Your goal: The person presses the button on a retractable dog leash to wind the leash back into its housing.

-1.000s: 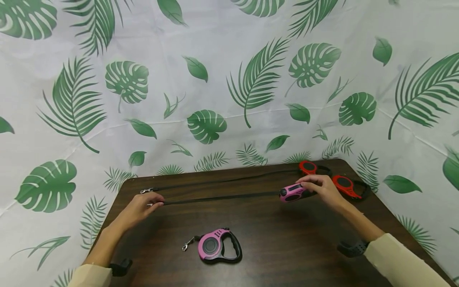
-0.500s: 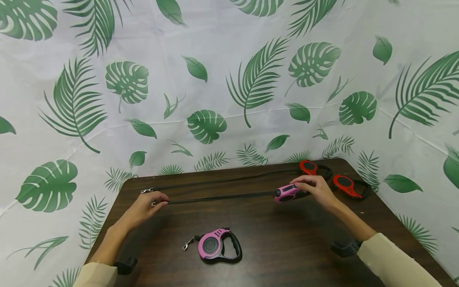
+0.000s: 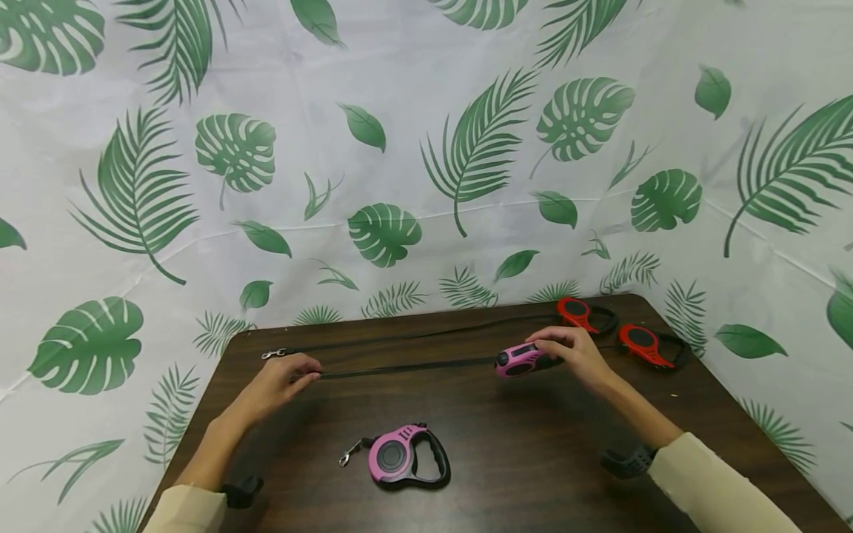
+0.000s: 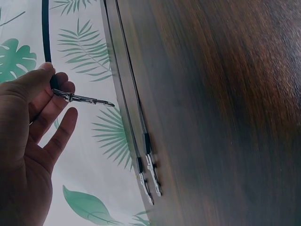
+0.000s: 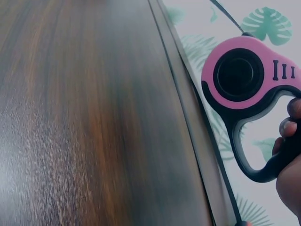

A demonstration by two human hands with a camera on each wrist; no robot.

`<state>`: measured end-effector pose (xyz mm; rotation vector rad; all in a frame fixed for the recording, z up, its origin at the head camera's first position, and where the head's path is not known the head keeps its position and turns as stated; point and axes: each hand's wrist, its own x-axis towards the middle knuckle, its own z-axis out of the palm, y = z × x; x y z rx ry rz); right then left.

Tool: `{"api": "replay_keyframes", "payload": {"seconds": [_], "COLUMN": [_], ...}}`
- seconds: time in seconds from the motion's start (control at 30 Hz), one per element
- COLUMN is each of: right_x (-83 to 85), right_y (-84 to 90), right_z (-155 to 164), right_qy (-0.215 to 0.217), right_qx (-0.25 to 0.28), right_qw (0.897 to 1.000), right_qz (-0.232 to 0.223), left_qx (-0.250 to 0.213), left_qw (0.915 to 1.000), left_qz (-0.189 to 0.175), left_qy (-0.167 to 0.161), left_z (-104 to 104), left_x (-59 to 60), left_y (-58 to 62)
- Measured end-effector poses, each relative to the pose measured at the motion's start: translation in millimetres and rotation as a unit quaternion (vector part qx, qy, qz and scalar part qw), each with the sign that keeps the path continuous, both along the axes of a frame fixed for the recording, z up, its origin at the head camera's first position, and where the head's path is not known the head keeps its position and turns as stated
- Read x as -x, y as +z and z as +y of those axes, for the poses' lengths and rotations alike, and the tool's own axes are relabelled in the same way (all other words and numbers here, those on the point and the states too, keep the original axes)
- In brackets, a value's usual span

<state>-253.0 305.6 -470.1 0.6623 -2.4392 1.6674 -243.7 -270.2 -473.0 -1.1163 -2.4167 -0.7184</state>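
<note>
My right hand [image 3: 574, 357] grips the black handle of a pink retractable dog leash [image 5: 239, 73], held up over the right part of the table. From its nose a black strap [image 3: 406, 367] runs taut to my left hand [image 3: 283, 381]. There, thumb and fingertips pinch the strap's end just behind a metal clip [image 4: 84, 99], which juts out past the fingers in the left wrist view. A second pink retractable leash [image 3: 392, 456] lies on the table nearer to me, its small clip [image 3: 345, 455] to the left.
Two red retractable leashes, one farther back [image 3: 574, 312] and one nearer [image 3: 641, 340], lie at the table's right rear. Their thin straps stretch left along the back edge to metal clips [image 4: 154, 175]. A leaf-print cloth [image 3: 400, 148] hangs behind the wooden table [image 3: 533, 459].
My right hand has moved left with the pink leash, and my left hand has shifted slightly right. The strap between them has grown shorter. The leashes on the table have stayed put.
</note>
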Motion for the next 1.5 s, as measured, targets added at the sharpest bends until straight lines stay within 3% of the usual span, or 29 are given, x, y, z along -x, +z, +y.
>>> {"api": "replay_keyframes", "payload": {"seconds": [0.83,1.5], "right_x": [4.6,4.3], "right_y": [-2.1,-4.0], "right_z": [-33.5,-58.9], "right_qy": [0.035,0.043], "right_qx": [0.052,0.059], "right_qw": [0.998,0.997], "right_qz": [-0.013,-0.022], "left_qx": [0.0,-0.007], "left_qw": [0.9998,0.9996], "left_qz": [-0.017,-0.023], "left_qy": [0.01,-0.012], "left_z": [15.0,34.9], "left_x": [-1.5,1.5], "left_y": [-1.2,-0.4]}}
